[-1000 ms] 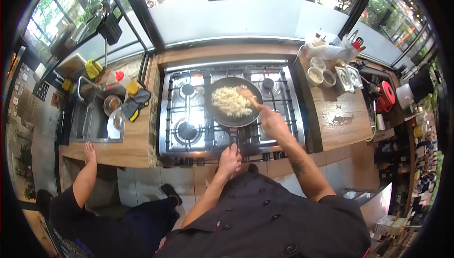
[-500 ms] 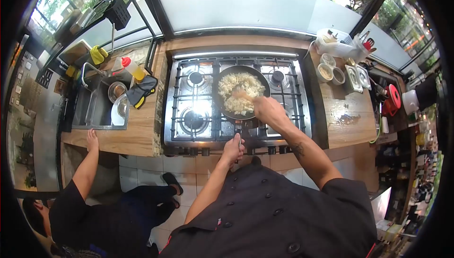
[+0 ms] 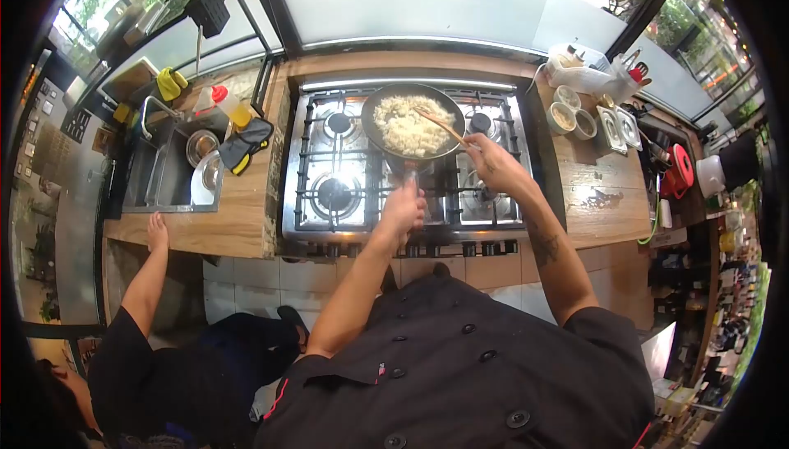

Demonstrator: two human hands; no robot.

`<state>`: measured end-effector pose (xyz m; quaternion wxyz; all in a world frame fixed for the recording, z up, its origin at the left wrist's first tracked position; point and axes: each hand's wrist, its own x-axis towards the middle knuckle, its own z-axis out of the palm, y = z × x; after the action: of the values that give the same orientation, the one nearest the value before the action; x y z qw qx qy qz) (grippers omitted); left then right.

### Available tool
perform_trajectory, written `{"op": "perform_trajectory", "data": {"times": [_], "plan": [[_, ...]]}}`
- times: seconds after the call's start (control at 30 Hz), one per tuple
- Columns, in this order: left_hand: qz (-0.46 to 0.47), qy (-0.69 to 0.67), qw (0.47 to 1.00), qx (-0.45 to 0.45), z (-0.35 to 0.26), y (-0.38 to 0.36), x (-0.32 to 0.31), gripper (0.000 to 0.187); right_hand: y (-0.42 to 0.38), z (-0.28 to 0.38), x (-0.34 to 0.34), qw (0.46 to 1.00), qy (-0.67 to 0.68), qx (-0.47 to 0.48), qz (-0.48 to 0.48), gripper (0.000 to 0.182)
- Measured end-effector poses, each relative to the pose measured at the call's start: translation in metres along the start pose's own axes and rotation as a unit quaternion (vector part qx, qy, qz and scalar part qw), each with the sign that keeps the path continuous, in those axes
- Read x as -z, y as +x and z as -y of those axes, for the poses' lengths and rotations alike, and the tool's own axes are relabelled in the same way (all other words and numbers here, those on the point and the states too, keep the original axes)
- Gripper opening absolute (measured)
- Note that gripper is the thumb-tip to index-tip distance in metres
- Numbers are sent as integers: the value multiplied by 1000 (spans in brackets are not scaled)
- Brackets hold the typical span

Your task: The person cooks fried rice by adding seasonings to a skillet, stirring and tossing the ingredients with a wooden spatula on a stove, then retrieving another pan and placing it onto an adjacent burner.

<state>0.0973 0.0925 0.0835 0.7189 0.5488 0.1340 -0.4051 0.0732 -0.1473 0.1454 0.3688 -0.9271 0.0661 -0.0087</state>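
Observation:
A dark frying pan (image 3: 376, 138) holds a pale heap of rice (image 3: 411, 124) over the stove. My left hand (image 3: 403, 212) is closed round the pan's handle, just in front of its near rim. In my right hand (image 3: 493, 163) is a wooden spatula (image 3: 448, 129), its shaft slanting over the pan's right rim. The tip of the spatula touches or enters the rice; its very end is hard to make out.
The gas stove (image 3: 320, 227) has black grates. To the left are a sink (image 3: 148, 182), squeeze bottles (image 3: 238, 113) and dark gloves (image 3: 246, 146). Small bowls (image 3: 562, 118) and metal containers (image 3: 612, 130) stand on the right. Another person's hand (image 3: 157, 233) rests at the left counter edge.
The pan has moved away from me and a little left, its near side seemingly lifted. My left hand has followed forward; my right hand has drawn the spatula up and right.

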Motion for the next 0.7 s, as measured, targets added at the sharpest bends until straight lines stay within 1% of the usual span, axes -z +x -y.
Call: {"op": "perform_trajectory", "data": {"times": [0.03,0.1,0.17,0.23,0.27,0.3,0.37,0.4,0.47,0.5,0.57,0.6,0.63,0.7], "plan": [[-7,6,1000,-11,10,-6,1,40,-6,-1,5,1000,0,4,-9,33],[1,22,1000,-3,20,-49,9,39,-27,1,9,999,-1,-15,-49,33],[17,-10,999,40,33,-70,18,38,-35,18,18,998,18,-32,-58,33],[5,-1,1000,19,38,-61,15,39,-39,27,10,993,61,-44,-91,34],[4,6,1000,20,44,-47,18,40,-31,24,-2,992,42,-68,-96,33],[6,4,1000,15,50,-32,21,40,-16,14,-19,992,40,-64,-98,33],[6,7,1000,13,64,-11,27,40,5,-11,-59,992,-15,-26,-123,31],[7,7,1000,15,71,-6,29,40,7,-16,-72,992,-16,-28,-123,31],[8,18,1000,14,81,0,35,40,11,-18,-90,992,-99,-76,-32,29],[6,16,1000,17,85,1,40,40,9,-13,-85,992,-99,-77,-29,29],[17,25,999,17,89,5,45,41,16,0,-59,990,-104,-88,19,27],[15,18,1000,19,92,6,47,41,23,-5,-59,990,-125,-62,18,25],[22,7,1000,17,94,7,48,42,29,-8,-68,990,-126,-65,23,25],[31,-5,999,14,97,11,46,42,44,-13,-97,995,-86,-31,-30,24]]}}
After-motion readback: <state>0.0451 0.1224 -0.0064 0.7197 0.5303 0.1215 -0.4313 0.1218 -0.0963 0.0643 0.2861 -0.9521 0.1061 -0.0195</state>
